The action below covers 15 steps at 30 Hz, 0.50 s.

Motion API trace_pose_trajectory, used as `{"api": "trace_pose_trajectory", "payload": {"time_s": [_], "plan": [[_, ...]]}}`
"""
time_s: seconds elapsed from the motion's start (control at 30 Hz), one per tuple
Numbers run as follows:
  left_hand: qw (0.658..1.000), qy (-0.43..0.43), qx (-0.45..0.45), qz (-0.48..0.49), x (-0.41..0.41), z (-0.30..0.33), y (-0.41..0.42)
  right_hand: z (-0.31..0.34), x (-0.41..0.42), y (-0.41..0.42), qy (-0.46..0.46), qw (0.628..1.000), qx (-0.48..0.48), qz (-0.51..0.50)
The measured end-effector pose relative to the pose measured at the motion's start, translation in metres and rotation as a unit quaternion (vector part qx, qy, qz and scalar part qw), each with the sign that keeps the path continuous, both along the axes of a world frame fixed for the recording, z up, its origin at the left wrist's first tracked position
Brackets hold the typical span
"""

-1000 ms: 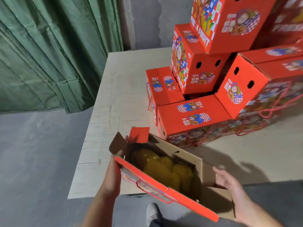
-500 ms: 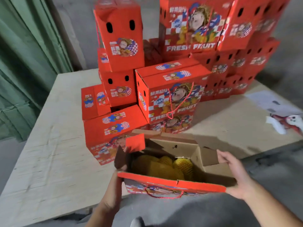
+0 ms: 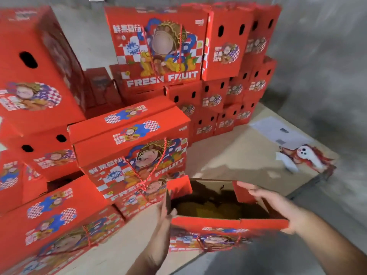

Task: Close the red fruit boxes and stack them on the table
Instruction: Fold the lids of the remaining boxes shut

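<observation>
**Open box held at the near edge, flaps not yet folded**

While the open red box (image 3: 226, 225) sits at the near edge of the surface (image 3: 234, 155), before the stacked closed boxes (image 3: 131, 147), its flaps stand up and yellow fruit (image 3: 208, 208) shows inside. Closing seems to be the step in hand; next, the side flaps must fold inward. The left hand (image 3: 164, 213) presses flat on the left end, grip spread. The right hand (image 3: 278, 205) holds the right flap (image 3: 243, 193), fingers almost straight.

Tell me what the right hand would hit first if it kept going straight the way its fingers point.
The right hand points left across the open box. Going straight on, it would probably first meet the small red end flap at its fingertips, though depth is hard to judge here.
</observation>
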<state>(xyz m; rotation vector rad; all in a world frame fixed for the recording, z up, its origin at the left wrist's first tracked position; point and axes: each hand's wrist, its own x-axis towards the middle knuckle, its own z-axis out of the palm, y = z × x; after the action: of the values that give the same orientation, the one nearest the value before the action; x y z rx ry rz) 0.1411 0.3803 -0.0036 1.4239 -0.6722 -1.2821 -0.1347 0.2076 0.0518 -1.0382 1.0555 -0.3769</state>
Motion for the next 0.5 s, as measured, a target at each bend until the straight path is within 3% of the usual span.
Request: {"api": "trace_pose_trajectory", "payload": {"time_s": [0.13,0.27,0.33,0.43,0.5], "plan": [[0.999,-0.027,-0.020,-0.020,-0.020,-0.005,-0.062,-0.031,-0.034,-0.085,0.074,0.993,-0.076,0.046],[1.000,-0.023,-0.021,0.001,-0.052,-0.003,-0.125,-0.038,-0.048,-0.181,0.114,0.988,-0.084,0.069],[0.999,-0.040,-0.019,0.020,-0.071,0.000,-0.155,-0.035,-0.057,-0.227,0.095,0.990,-0.091,0.059],[0.997,-0.054,-0.016,0.056,-0.094,0.003,-0.188,-0.014,-0.053,-0.273,0.114,0.979,-0.115,0.122],[0.995,-0.044,-0.019,0.086,-0.105,0.005,-0.203,-0.007,-0.053,-0.290,0.059,0.987,-0.088,0.118]]}}
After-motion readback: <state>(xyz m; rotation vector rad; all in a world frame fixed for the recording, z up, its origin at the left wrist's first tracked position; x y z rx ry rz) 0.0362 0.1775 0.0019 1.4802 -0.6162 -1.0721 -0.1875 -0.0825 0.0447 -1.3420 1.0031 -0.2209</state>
